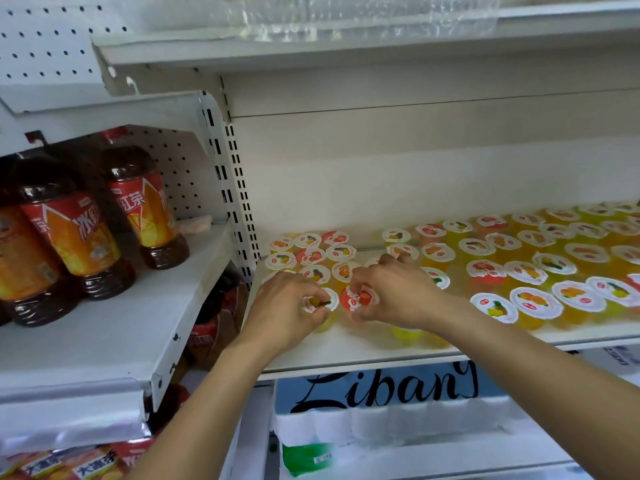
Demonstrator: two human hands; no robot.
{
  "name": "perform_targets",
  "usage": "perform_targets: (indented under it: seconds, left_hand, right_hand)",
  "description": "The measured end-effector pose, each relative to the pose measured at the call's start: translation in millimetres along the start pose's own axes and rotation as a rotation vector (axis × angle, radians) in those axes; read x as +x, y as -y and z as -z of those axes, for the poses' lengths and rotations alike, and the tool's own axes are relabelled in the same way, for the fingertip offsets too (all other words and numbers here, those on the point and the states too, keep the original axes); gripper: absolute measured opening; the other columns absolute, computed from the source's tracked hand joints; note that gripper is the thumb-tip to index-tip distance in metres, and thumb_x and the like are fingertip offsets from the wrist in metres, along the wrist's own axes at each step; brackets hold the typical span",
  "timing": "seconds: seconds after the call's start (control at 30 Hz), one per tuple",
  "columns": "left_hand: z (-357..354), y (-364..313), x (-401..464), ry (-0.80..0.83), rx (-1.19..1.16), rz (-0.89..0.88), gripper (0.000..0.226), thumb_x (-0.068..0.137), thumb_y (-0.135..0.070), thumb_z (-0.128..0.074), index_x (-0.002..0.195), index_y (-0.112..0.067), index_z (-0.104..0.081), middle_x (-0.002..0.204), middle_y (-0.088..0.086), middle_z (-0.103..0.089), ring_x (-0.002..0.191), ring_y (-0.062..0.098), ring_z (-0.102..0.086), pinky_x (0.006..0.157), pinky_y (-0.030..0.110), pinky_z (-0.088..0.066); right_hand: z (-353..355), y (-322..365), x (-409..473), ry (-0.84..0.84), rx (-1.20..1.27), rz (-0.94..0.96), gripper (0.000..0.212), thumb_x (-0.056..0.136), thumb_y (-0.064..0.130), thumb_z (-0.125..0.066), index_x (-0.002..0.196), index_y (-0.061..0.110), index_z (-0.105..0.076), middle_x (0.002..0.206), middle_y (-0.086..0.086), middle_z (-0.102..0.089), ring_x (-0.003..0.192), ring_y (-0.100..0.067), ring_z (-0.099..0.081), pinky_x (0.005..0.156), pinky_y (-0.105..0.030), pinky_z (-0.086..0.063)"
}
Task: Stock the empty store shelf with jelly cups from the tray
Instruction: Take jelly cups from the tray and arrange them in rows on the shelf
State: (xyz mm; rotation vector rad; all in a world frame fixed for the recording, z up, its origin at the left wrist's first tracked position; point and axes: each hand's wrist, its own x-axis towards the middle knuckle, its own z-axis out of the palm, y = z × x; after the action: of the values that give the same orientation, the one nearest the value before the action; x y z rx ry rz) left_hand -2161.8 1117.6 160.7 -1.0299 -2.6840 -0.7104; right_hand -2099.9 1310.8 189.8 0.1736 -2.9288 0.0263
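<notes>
at the bottom of the frame two bare forearms are reaching up and in toward the white shelf (346, 351) in the middle. below its front edge a pack of tissue rolls (381, 420) with black script lettering is sitting, and a green packet (306, 457) is lying lower down.

the left hand (287, 308) is curling its fingers around a yellow jelly cup (323, 308) near the shelf's front left corner, pinching the lid's rim. just beside it, the right hand (391, 296) is gripping a red jelly cup (353, 299) with curled fingers, thumb underneath. the two cups are nearly touching each other.

behind the hands a tight cluster of jelly cups (311, 252) is standing upright in rows at the shelf's left end. more jelly cups (526, 271), mostly yellow and orange with fruit-printed lids, are spreading loosely across the right half of the frame toward the back wall.

at the left of the frame, on a separate lower shelf (104, 334), bottles of iced tea (142, 206) with orange and red labels are standing upright. in the upper left, white pegboard (45, 39) is showing.
</notes>
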Motion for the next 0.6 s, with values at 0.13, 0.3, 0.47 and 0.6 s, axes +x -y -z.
perform_targets:
  seconds: [0.13,0.3,0.47,0.6]
  left_hand:
    - [3.7,-4.3,18.9,-0.074,-0.205,0.103,0.012,0.084,-0.043,-0.067,0.092,-0.036,-0.073,0.108,-0.015,-0.068,0.107,0.008,-0.058,0.095,0.035,-0.046]
    - [14.3,-14.3,62.3,-0.007,-0.133,0.246,0.024,0.088,-0.044,-0.061,0.111,-0.038,-0.068,0.126,-0.013,-0.059,0.118,0.013,-0.052,0.097,0.032,-0.044]
    - [13.5,-21.9,88.5,0.099,-0.059,0.28,0.033,0.089,-0.047,-0.062,0.12,-0.038,-0.063,0.13,-0.008,-0.059,0.117,0.016,-0.055,0.097,0.034,-0.045]
    - [11.6,-20.8,88.8,0.168,-0.076,0.247,0.036,0.087,-0.047,-0.063,0.122,-0.041,-0.059,0.133,-0.012,-0.054,0.119,0.012,-0.051,0.097,0.028,-0.041]
  right_hand:
    - [3.1,-5.9,-0.5,-0.036,0.002,-0.03,0.042,0.079,0.067,-0.055,0.106,0.035,-0.061,0.104,0.008,-0.064,0.106,-0.017,-0.052,0.096,-0.039,-0.034]
    - [20.0,-63.7,34.3,-0.06,0.03,-0.24,0.033,0.087,0.059,-0.054,0.108,0.035,-0.062,0.115,0.005,-0.063,0.109,-0.02,-0.055,0.091,-0.033,-0.039]
    - [15.0,-114.2,72.2,0.031,0.201,-0.314,0.037,0.089,0.043,-0.062,0.119,0.022,-0.061,0.127,-0.001,-0.06,0.093,-0.018,-0.058,0.085,-0.032,-0.049]
    - [6.0,-121.3,86.5,0.06,0.148,-0.335,0.045,0.088,0.044,-0.062,0.127,0.021,-0.056,0.13,-0.003,-0.057,0.108,-0.022,-0.058,0.086,-0.031,-0.045]
